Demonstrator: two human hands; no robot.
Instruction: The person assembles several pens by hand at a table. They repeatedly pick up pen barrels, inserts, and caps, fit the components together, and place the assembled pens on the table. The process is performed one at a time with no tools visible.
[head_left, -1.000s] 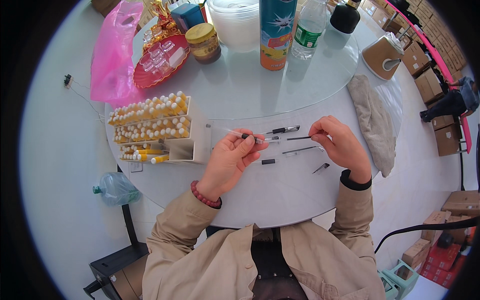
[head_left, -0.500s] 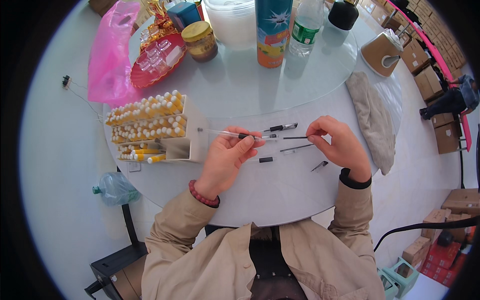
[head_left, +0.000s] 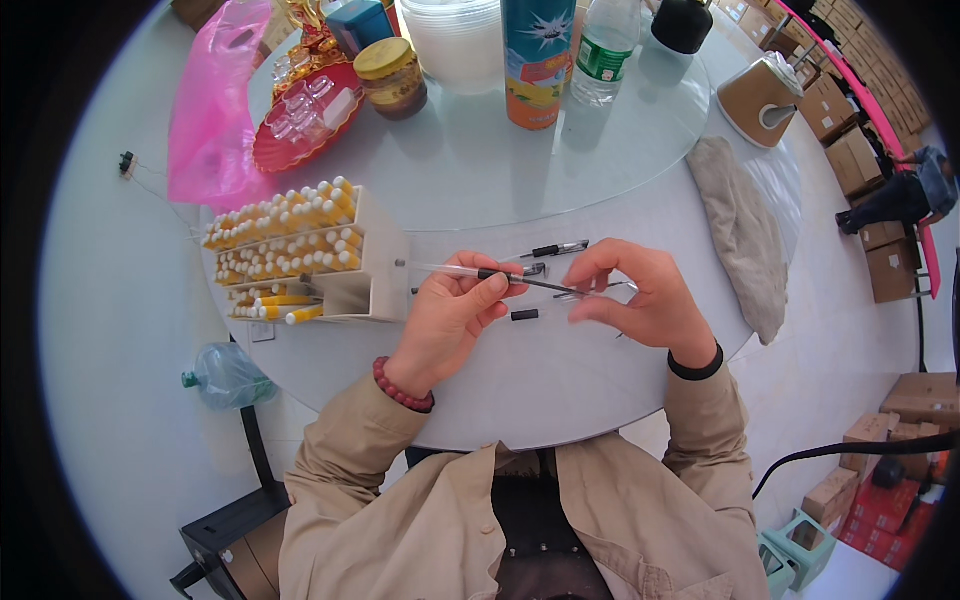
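My left hand (head_left: 455, 310) pinches a clear pen barrel (head_left: 440, 268) with a black grip, between thumb and fingers. A thin dark ink refill (head_left: 545, 286) sticks out of the barrel's right end and slants slightly down to the right. Close about the refill's free end is my right hand (head_left: 635, 295), its thumb and index finger parted. Beyond the hands lies a black pen cap (head_left: 558, 249) with a clear clip. A pen piece with a short black section (head_left: 525, 315) rests on the table between them. Other small pen parts under the right hand are partly hidden.
Left of my hands stands a cream rack (head_left: 380, 265) filled with yellow, white-tipped sticks. A grey cloth (head_left: 735, 240) lies at the right edge. Farther back are a red tray (head_left: 285, 155), a jar (head_left: 392, 85), a tall can (head_left: 535, 65), a bottle (head_left: 605, 60) and a kettle (head_left: 760, 105).
My right hand has moved left and slightly down, and its pinch on the refill has loosened. The refill now reaches from the pen barrel, where a gap showed before.
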